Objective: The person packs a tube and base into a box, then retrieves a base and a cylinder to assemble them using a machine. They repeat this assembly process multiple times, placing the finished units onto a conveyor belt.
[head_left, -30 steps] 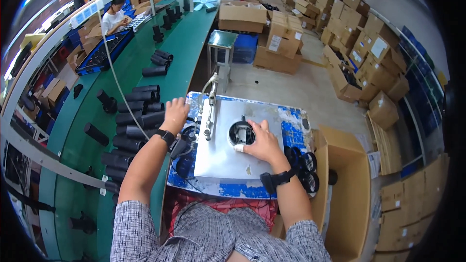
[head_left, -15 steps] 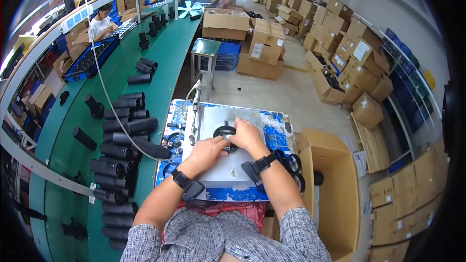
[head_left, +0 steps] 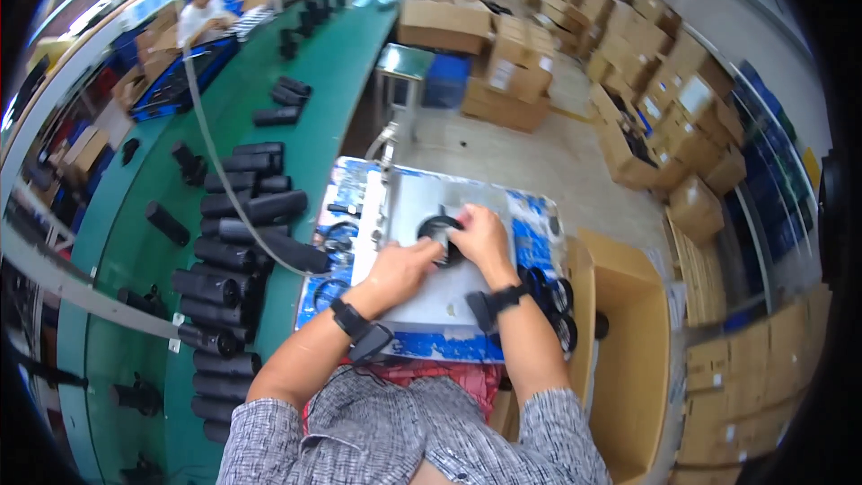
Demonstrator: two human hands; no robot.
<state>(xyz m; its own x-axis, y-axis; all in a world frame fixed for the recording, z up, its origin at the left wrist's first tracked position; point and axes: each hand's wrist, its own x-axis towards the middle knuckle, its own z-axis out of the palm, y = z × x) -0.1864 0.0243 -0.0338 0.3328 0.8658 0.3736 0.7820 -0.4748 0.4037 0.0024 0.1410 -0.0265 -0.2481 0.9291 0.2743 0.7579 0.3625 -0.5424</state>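
Wrist bands: our left band (head_left: 363,330) and right band (head_left: 496,305) ride low near the work, so we do best with both wrists lifted clear of the metal.
Left hand (head_left: 404,269): its fingers reach the near-left side of the black round part (head_left: 431,227); we cannot tell whether they pinch or only press.
Right hand (head_left: 482,238): its fingers look to be pinching the right rim; a light, even grip would suit us here.
Black round part: it is over the metal plate (head_left: 417,310), between our 2 hands; blur hides whether it sits flat, so we should check it is level before pressing.
Rod fixture (head_left: 376,211): it stands along the plate's left side, and we should give it room for our left knuckles.
Blue-and-white desk (head_left: 449,347): it carries the plate, with black rings (head_left: 563,330) at our right, which our right elbow should not sweep.
Black tubes (head_left: 215,286): they lie on the green desk (head_left: 337,94), left of us.
Stool (head_left: 403,63): it stands beyond our work, apart from it.
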